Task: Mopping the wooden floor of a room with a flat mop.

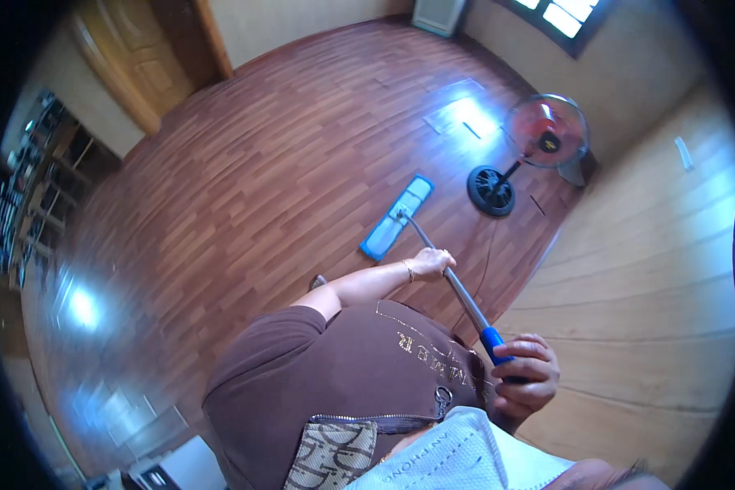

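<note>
A flat mop (463, 296) slants across the middle of the view, its long grey metal pole running down to the right. Partway along that pole, my left hand (430, 264) is closed around it. My right hand (531, 374) wraps the blue grip (493, 343) at the pole's upper end, close to my body. At the far end, the mop's rectangular head (398, 217), pale on top with a blue-green edge, lies flat on the wood-look floor (245, 163).
A standing fan (548, 135) with a round black base (491, 191) is to the right of the mop head. A thin cord trails from it along the floor. Right of me rises a pale wooden surface (621, 302). Crowded shelves (45, 196) and a wooden door (143, 61) line the left.
</note>
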Action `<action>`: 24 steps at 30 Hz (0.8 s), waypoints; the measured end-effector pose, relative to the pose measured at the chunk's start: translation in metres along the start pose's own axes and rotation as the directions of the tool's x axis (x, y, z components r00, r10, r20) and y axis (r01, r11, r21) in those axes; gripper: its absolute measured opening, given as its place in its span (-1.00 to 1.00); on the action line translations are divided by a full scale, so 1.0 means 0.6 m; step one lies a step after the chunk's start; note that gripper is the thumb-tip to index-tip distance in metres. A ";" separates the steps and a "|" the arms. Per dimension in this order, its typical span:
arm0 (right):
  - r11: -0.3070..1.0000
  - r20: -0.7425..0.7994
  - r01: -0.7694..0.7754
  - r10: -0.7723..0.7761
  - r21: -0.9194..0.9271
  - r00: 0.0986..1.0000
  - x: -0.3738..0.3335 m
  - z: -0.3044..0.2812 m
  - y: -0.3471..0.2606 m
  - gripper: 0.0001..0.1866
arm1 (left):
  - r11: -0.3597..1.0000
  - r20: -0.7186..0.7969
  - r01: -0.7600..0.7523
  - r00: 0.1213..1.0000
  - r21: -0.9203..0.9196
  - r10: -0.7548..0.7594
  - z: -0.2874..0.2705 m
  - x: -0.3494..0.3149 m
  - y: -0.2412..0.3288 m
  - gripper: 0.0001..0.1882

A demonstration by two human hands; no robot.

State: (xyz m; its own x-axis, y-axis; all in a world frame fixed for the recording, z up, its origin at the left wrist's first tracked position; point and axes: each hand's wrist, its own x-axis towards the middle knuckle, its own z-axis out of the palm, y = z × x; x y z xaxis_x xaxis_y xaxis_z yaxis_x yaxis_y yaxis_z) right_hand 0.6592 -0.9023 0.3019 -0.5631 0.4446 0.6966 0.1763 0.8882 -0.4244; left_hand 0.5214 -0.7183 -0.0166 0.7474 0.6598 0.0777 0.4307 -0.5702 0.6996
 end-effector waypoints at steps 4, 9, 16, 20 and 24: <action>0.989 0.027 0.005 -0.009 0.147 1.000 0.029 0.052 0.053 -0.77 | 0.994 -0.213 0.109 0.972 0.024 -0.102 -0.031 -0.039 -0.087 -0.81; 0.925 0.083 0.100 -0.140 0.367 0.987 0.072 0.096 0.106 -0.80 | 0.966 -0.426 0.254 0.880 0.047 -0.211 -0.071 -0.142 -0.162 -0.69; 0.810 0.189 0.056 -0.202 0.584 0.961 0.129 0.167 0.153 -0.77 | 0.866 -0.650 0.499 0.668 0.033 -0.361 -0.130 -0.327 -0.167 -0.72; 0.745 0.220 0.016 -0.218 0.667 0.951 0.151 0.207 0.186 -0.68 | 0.767 -0.725 0.640 0.502 -0.057 -0.472 -0.152 -0.417 -0.133 -0.72; 0.667 0.218 -0.025 -0.207 0.744 0.954 0.164 0.257 0.210 -0.65 | 0.681 -0.764 0.711 0.339 -0.173 -0.548 -0.155 -0.495 -0.104 -0.71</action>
State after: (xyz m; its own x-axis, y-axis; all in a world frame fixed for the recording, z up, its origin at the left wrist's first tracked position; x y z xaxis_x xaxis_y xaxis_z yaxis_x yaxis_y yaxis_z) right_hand 0.5018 -0.7644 0.2275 -0.7493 0.2153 0.6262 -0.4691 0.4948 -0.7315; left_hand 0.2258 -0.8331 -0.0175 -0.3691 0.9107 0.1856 0.7376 0.1655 0.6547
